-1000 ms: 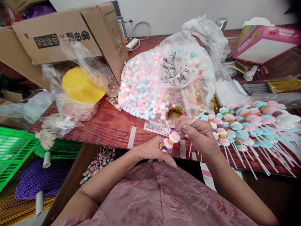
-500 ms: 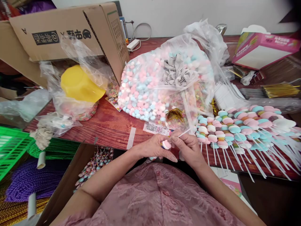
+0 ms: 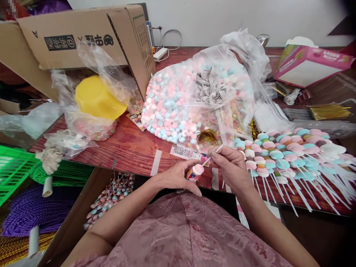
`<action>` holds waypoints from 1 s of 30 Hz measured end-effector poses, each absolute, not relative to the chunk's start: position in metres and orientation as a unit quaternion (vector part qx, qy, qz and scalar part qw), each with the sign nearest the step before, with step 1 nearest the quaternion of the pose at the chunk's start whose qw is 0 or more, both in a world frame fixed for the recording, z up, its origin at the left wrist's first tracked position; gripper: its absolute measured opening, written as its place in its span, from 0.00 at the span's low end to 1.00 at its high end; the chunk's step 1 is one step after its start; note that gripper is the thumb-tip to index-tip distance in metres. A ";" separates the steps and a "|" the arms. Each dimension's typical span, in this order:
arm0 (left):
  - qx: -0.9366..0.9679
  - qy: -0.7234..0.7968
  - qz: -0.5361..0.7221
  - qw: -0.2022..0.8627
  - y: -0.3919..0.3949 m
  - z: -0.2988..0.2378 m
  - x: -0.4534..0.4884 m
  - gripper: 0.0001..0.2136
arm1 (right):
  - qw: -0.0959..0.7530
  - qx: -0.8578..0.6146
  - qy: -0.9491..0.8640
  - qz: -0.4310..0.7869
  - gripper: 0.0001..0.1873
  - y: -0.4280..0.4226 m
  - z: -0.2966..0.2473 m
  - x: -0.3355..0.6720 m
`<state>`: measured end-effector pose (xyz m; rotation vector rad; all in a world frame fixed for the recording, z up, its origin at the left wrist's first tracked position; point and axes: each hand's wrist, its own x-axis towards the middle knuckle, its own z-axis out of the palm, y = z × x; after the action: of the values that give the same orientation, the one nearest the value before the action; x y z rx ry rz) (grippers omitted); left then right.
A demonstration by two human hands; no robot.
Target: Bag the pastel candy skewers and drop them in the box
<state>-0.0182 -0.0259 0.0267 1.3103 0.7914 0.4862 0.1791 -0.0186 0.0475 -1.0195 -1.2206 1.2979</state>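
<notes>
My left hand (image 3: 178, 178) is closed on a short stack of round candy pieces (image 3: 195, 172), pink on top with coloured ones below. My right hand (image 3: 230, 167) pinches a thin white stick (image 3: 213, 154) whose lower end goes into the top of that stack. Both hands hover just over the near edge of the red-brown table (image 3: 130, 148). To the right lies a row of several finished candy sticks (image 3: 289, 152), their white sticks pointing toward me.
A big clear bag of pink, blue and white candy (image 3: 189, 100) fills the table's middle. A yellow bowl in plastic (image 3: 97, 98) and a cardboard box (image 3: 83, 33) stand left. A pink box (image 3: 308, 63) sits back right. A green basket (image 3: 13, 167) and wrapped lollipops (image 3: 111, 193) lie lower left.
A second ago the stick carried two or three pieces between my hands. My hands then drew together, and now they are slightly apart with the stick angled up to the right.
</notes>
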 end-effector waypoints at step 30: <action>0.392 0.414 0.378 0.730 -0.047 0.016 -0.018 0.23 | 0.500 -0.434 -0.592 0.460 0.15 -0.017 0.032 0.143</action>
<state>-0.0177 -0.0467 0.0160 0.8623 0.9111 0.8333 0.1432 -0.0170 0.0320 -1.0498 -1.4308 1.1114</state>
